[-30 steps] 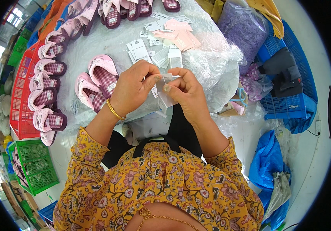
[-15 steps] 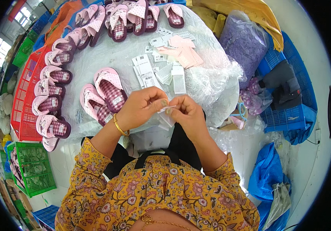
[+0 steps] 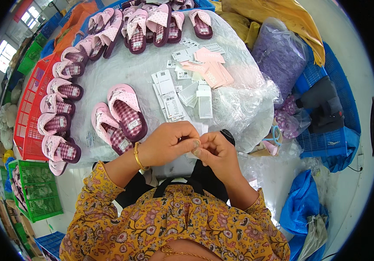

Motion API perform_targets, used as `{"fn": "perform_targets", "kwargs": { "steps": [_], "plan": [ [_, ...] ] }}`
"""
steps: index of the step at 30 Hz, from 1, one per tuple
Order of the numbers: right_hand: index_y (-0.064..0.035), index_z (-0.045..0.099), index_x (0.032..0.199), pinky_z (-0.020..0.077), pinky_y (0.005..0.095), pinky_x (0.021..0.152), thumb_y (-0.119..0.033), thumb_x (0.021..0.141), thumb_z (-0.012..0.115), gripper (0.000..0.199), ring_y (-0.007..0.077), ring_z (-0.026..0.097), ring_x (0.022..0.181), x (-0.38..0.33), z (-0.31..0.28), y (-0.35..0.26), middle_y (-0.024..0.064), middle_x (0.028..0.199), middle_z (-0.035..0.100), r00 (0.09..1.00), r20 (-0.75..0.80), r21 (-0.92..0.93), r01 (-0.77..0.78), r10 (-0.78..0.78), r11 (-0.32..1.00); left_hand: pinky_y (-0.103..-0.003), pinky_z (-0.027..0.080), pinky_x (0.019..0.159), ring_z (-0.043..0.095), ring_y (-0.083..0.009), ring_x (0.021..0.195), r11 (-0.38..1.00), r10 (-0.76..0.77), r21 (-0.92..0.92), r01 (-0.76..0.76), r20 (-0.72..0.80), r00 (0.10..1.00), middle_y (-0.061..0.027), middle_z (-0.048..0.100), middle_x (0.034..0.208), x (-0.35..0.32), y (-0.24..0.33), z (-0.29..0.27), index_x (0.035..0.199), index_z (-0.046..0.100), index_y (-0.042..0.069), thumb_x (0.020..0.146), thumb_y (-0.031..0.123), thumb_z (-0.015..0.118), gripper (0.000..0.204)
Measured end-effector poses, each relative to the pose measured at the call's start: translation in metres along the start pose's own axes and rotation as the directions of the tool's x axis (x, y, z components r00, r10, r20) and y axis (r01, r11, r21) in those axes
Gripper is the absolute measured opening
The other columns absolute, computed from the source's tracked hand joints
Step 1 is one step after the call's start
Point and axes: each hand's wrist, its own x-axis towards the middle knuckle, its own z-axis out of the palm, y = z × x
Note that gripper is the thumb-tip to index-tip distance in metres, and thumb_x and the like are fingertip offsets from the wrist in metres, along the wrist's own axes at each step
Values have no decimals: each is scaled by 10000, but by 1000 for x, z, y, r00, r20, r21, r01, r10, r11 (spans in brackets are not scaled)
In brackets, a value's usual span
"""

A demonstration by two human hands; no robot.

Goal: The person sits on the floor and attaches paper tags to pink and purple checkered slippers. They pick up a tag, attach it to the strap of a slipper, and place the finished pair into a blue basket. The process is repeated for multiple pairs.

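Observation:
My left hand [image 3: 173,142], with a gold bangle at the wrist, and my right hand [image 3: 217,153] meet fingertip to fingertip over the table's near edge. Both are closed in a pinch on a small white tag, which the fingers now mostly hide. Just left of my left hand lies a pair of pink slippers [image 3: 124,98] with checked maroon insoles, one leaning on the other. Beyond my fingers are long white printed labels [image 3: 169,93], a white tag with a clear sleeve [image 3: 205,104] and a fanned pile of pink cards [image 3: 215,75].
Pink slippers [image 3: 60,108] line the left and far edges of the plastic-covered table [image 3: 121,65]. Red [image 3: 28,117] and green [image 3: 43,189] crates stand at left. A bag of purple material [image 3: 278,52] and a blue crate [image 3: 348,95] flank the right side.
The white tag between my fingertips showed plainly before and is now mostly covered. My hands stay pinched together, and the whole view has shifted slightly.

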Motion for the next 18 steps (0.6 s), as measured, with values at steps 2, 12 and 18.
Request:
{"fn": "perform_targets", "kwargs": {
  "steps": [2,12,18],
  "plan": [
    [-27,636,1002,417,182,591,-82,883,705,148,18,495,676,6,-8,6,-36,809,598,998,32,68,-58,56,996,-265,459,666,557,-110,719,999,11,42,-13,45,999,-34,612,802,8,-3,-2,925,653,23,880,122,662,109],
    [-73,680,916,416,207,607,-62,855,720,74,55,507,680,7,-24,37,7,944,593,958,260,-293,197,-120,936,-348,498,828,626,-262,930,680,-64,653,332,-398,915,-124,621,1026,148,-147,-123,1106,679,66,810,246,694,347],
    [-69,678,915,419,206,611,-60,852,721,77,57,508,682,2,-36,40,11,937,591,972,212,-257,154,-99,954,-366,480,879,582,-291,1047,541,-190,755,371,-320,928,-139,576,1112,178,-167,-130,1102,684,92,761,306,726,404]
  ]
}}
